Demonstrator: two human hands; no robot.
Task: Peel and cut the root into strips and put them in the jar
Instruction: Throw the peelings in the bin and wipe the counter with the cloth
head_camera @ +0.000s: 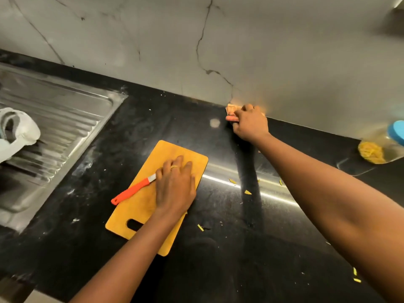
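Observation:
A yellow cutting board point(140, 212) lies on the black counter. My left hand point(175, 186) rests flat on it with straight fingers, covering the blade of an orange-handled knife point(131, 192). My right hand point(249, 125) reaches to the back wall, its fingers curled round a tan and orange clump point(230, 110); I cannot tell whether the clump is peel or cloth. At the far right edge, a clear jar point(384, 143) with a blue lid point(396, 132) appears tilted. Yellow strips point(371, 152) fill its lower end. No whole root is visible.
A steel sink drainboard point(54, 119) takes up the left, with a white object point(17, 132) on it. Small yellow scraps point(247, 192) lie scattered on the counter to the right of the board and near the front edge point(356, 277). A marble-patterned wall stands behind.

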